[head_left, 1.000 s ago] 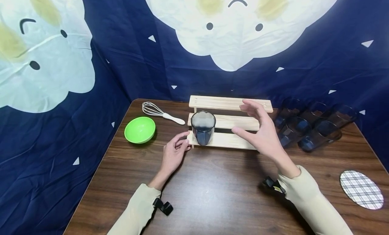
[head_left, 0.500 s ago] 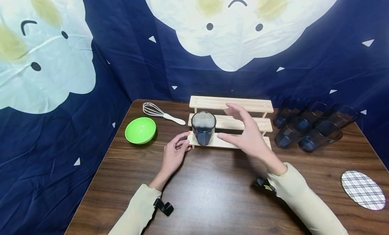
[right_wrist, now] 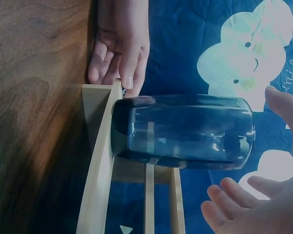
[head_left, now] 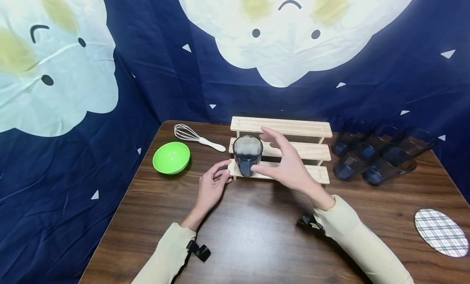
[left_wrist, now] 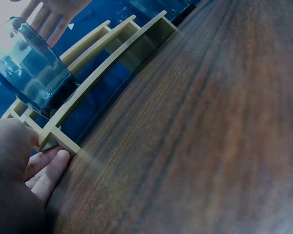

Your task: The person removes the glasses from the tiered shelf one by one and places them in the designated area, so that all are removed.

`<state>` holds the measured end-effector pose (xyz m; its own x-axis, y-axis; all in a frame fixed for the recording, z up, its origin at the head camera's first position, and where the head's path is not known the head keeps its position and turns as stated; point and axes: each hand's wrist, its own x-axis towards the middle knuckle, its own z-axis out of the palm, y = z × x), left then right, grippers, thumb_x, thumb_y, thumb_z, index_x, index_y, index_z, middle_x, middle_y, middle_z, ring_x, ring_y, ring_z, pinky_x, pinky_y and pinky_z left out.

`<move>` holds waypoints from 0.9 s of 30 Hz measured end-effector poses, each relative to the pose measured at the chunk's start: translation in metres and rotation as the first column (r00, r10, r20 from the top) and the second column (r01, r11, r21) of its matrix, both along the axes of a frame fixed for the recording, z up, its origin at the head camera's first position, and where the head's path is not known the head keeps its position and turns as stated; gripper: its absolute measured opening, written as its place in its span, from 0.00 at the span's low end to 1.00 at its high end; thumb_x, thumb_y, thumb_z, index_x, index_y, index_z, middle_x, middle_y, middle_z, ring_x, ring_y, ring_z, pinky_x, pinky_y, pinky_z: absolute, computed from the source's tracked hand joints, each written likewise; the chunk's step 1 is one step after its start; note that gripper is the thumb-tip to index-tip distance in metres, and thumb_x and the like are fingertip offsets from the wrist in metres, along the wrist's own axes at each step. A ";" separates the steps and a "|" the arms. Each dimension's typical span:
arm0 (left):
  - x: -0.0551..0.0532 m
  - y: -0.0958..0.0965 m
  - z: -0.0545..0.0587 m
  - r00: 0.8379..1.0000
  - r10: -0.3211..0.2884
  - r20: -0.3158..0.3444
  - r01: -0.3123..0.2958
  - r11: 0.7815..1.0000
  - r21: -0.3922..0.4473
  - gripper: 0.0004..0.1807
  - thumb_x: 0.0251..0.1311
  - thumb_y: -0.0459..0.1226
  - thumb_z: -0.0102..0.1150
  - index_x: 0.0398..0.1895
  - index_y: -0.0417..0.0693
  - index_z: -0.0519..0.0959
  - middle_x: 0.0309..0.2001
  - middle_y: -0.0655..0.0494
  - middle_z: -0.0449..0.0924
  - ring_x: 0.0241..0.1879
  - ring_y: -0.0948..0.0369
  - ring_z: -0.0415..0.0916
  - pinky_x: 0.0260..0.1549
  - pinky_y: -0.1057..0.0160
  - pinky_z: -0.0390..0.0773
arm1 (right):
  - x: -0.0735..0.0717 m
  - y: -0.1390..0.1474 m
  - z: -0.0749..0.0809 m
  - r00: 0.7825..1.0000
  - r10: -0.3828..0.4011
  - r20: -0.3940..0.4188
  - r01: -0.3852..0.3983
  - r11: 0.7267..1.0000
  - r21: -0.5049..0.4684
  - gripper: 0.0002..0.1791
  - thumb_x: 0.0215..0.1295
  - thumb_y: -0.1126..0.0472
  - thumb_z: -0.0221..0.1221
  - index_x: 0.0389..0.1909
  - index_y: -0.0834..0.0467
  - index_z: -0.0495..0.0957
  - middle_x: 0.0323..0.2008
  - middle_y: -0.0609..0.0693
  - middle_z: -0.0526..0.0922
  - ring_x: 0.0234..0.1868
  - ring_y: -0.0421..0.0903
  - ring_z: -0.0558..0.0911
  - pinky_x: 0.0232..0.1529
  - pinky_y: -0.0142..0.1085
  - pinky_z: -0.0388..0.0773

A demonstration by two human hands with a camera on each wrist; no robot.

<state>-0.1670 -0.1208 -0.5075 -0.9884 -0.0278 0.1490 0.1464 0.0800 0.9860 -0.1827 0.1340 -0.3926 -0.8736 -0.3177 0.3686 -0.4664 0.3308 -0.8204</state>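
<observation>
A blue-grey drinking glass (head_left: 247, 157) stands upright at the left end of the lowest step of a three-step wooden rack (head_left: 293, 148). My left hand (head_left: 212, 187) grips that step's left end; in the left wrist view its fingers (left_wrist: 50, 176) curl by the end support. Just right of the glass is my right hand (head_left: 288, 163), thumb and fingers spread wide. In the right wrist view, a gap shows between the right hand (right_wrist: 263, 195) and the glass (right_wrist: 190, 131).
Several more dark glasses (head_left: 354, 161) stand right of the rack. To its left lie a white whisk (head_left: 200, 138) and a green bowl (head_left: 171, 158). A checked oval mat (head_left: 442, 232) is at the right of the wooden table (head_left: 253, 243). Blue cloth (head_left: 154, 43) hangs behind.
My right hand has moved left along the rack to the glass, its fingers still spread. The left hand, the glass and the rack have stayed in place.
</observation>
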 end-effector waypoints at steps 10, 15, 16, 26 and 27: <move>-0.001 0.001 -0.001 1.000 0.000 -0.009 0.000 1.000 0.002 0.18 0.77 0.24 0.63 0.67 0.34 0.84 0.51 0.30 0.90 0.48 0.37 0.92 0.47 0.61 0.96 | -0.004 -0.016 -0.007 0.999 0.035 0.026 -0.035 0.999 0.011 0.61 0.56 0.57 0.86 0.88 0.52 0.62 0.77 0.54 0.77 0.75 0.51 0.77 0.79 0.53 0.76; 0.000 0.001 0.000 1.000 -0.005 -0.010 0.005 1.000 -0.004 0.18 0.77 0.25 0.63 0.67 0.35 0.84 0.51 0.31 0.90 0.48 0.37 0.92 0.47 0.61 0.96 | -0.006 -0.021 -0.009 0.999 0.041 0.026 -0.041 0.999 0.001 0.62 0.55 0.58 0.86 0.87 0.53 0.62 0.76 0.53 0.77 0.74 0.51 0.77 0.78 0.51 0.78; 0.000 0.001 0.000 1.000 -0.006 -0.011 0.006 1.000 -0.004 0.18 0.77 0.25 0.63 0.67 0.35 0.84 0.51 0.31 0.90 0.48 0.37 0.92 0.47 0.61 0.96 | -0.007 -0.022 -0.009 0.999 0.040 0.027 -0.040 0.999 -0.002 0.61 0.55 0.59 0.86 0.87 0.54 0.62 0.76 0.54 0.77 0.75 0.51 0.76 0.78 0.51 0.79; 0.000 0.000 0.000 1.000 -0.006 -0.017 0.006 1.000 -0.011 0.18 0.78 0.25 0.62 0.67 0.35 0.84 0.50 0.31 0.90 0.48 0.39 0.92 0.47 0.61 0.96 | -0.013 -0.029 -0.016 0.999 0.019 0.028 -0.019 1.000 0.013 0.58 0.57 0.57 0.85 0.86 0.55 0.64 0.76 0.54 0.76 0.73 0.52 0.77 0.75 0.54 0.81; 0.000 0.000 0.001 1.000 -0.007 -0.017 0.007 1.000 -0.011 0.18 0.78 0.25 0.63 0.67 0.35 0.84 0.50 0.31 0.91 0.48 0.39 0.92 0.47 0.61 0.96 | -0.013 -0.029 -0.016 1.000 0.014 0.027 -0.015 1.000 0.016 0.58 0.57 0.56 0.85 0.86 0.55 0.64 0.76 0.53 0.77 0.73 0.52 0.77 0.75 0.54 0.80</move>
